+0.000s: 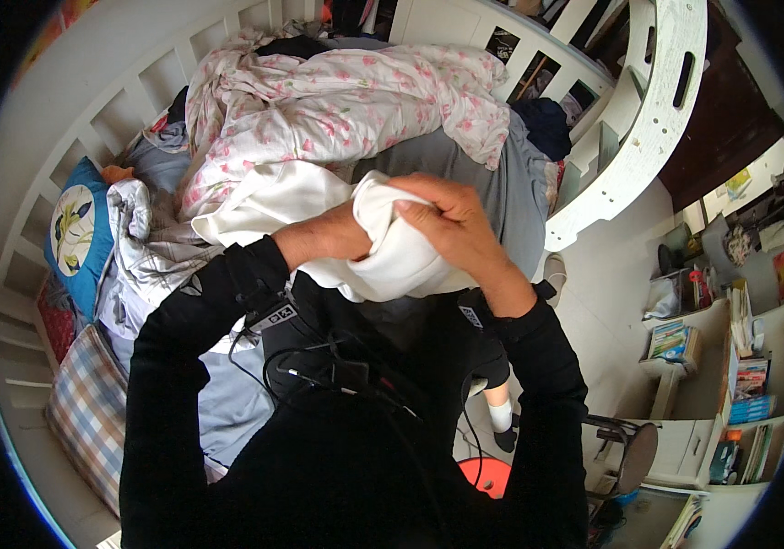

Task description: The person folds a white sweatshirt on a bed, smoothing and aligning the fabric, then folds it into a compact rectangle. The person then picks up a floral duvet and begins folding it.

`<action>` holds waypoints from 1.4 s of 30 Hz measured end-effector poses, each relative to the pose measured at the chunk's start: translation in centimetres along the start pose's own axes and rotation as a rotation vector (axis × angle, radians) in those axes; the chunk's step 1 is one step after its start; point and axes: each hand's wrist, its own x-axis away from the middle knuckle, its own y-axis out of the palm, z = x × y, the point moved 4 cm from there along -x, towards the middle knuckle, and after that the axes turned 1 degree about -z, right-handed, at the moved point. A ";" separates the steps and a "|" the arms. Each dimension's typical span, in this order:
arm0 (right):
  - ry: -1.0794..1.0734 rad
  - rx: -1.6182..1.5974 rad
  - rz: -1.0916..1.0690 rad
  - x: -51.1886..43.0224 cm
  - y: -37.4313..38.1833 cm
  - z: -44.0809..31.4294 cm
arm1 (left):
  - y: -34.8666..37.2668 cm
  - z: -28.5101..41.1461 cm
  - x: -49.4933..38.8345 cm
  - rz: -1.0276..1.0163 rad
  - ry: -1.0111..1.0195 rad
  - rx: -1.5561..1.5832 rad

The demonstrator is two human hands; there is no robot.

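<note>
A white cloth, possibly a garment (282, 199), is bunched up over my lap and the near part of the bed. My left hand (344, 233) reaches into a fold of it, and its fingers are hidden by the fabric. Beside it, my right hand (450, 219) grips the cloth's thick upper edge between thumb and fingers. The far part of the cloth lies against a white duvet with pink flowers (344, 103). Under the duvet, a grey bed sheet (419, 161) shows.
A white bed rail (114, 113) curves along the left. There lie a blue cushion (76, 233) and a plaid pillow (90, 405). A white ladder (632, 151) stands at right. Cables (337, 350) hang at my front. Beyond are shelves with books (673, 343) and a red stool (486, 475).
</note>
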 end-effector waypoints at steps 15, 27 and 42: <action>0.063 -0.088 -0.173 -0.3 3.0 0.7 | 3.8 -3.2 2.1 -0.198 -0.171 0.259; 0.278 0.082 0.224 0.9 -5.4 4.3 | -14.1 3.4 5.5 0.125 0.205 0.178; -0.186 0.542 -0.235 -1.9 4.3 -4.6 | -11.1 3.5 4.3 0.073 -0.205 0.653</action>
